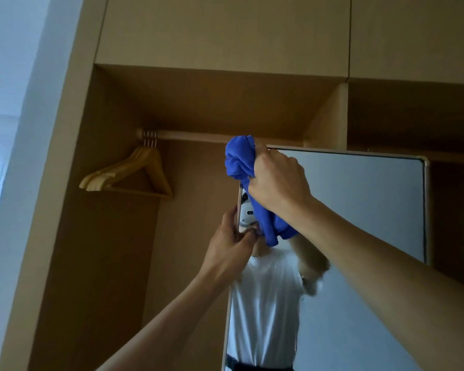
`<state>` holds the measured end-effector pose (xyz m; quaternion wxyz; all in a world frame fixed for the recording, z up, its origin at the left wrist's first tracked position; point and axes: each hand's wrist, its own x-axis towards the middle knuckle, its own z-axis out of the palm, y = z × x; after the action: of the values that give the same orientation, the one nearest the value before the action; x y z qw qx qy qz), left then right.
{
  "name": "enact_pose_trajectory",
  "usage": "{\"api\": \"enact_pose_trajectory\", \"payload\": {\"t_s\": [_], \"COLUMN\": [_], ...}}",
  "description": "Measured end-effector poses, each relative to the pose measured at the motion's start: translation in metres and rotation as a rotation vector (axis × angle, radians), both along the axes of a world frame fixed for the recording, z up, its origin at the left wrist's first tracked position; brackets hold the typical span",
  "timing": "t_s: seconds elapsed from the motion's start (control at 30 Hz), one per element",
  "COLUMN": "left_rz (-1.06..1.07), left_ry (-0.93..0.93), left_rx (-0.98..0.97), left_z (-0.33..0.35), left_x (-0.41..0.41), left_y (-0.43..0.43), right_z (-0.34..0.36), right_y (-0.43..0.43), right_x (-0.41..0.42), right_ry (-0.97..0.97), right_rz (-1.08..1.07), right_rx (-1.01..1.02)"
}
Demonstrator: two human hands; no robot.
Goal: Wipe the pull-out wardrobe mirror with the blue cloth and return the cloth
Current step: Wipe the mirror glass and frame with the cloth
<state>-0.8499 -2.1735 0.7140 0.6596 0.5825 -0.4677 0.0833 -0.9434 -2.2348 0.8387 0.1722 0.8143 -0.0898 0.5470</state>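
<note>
Gripping the bunched blue cloth (pixel 240 162), right hand (pixel 279 180) has fingers curled round it at the top left corner of the pale-framed pull-out wardrobe mirror (pixel 359 210). Left hand (pixel 231 245) pinches the mirror's left edge. Wooden hangers (pixel 134 170) hang on the wooden rail (pixel 188 135) to the left.

The picture is dim and underexposed, with a cool bluish cast. Daylight enters from the far left, where the pale wall (pixel 19 76) is the brightest, washed-out area. The open tan wooden wardrobe (pixel 198 103) sinks into brown shadow, deepest in its right compartment. The tall framed mirror (pixel 359 204) reflects flat grey light without hard glare. Wide-angle distortion bends the straight edges near the borders. Detail is soft throughout, and the reflection looks smeared.
</note>
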Motion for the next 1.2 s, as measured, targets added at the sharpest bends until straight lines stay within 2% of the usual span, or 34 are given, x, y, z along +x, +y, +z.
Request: {"api": "enact_pose_trajectory", "payload": {"t_s": [0.1, 0.23, 0.4, 0.57, 0.9, 1.2], "left_rz": [-0.036, -0.041, -0.146, -0.226, -0.301, -0.274], "left_ry": [0.049, 0.087, 0.138, 0.162, 0.340, 0.241], "left_rx": [-0.009, 0.012, -0.011, -0.046, -0.170, -0.104], "left_z": [-0.002, 0.000, -0.001, -0.007, -0.023, -0.030], "left_x": [0.005, 0.006, 0.004, 0.009, 0.018, 0.010], "left_y": [0.000, 0.005, 0.012, 0.015, 0.007, 0.012], "right_z": [0.011, 0.016, -0.004, -0.019, -0.088, -0.103], "right_y": [-0.002, -0.003, -0.011, -0.011, -0.010, -0.009], "right_x": [-0.012, -0.023, -0.022, -0.021, -0.021, -0.025], "right_ry": [0.099, 0.231, 0.213, 0.191, 0.279, 0.346], "right_rz": [-0.012, -0.061, -0.070, -0.071, -0.091, -0.108], "right_rx": [-0.013, -0.178, -0.307, -0.331, -0.312, -0.330]}}
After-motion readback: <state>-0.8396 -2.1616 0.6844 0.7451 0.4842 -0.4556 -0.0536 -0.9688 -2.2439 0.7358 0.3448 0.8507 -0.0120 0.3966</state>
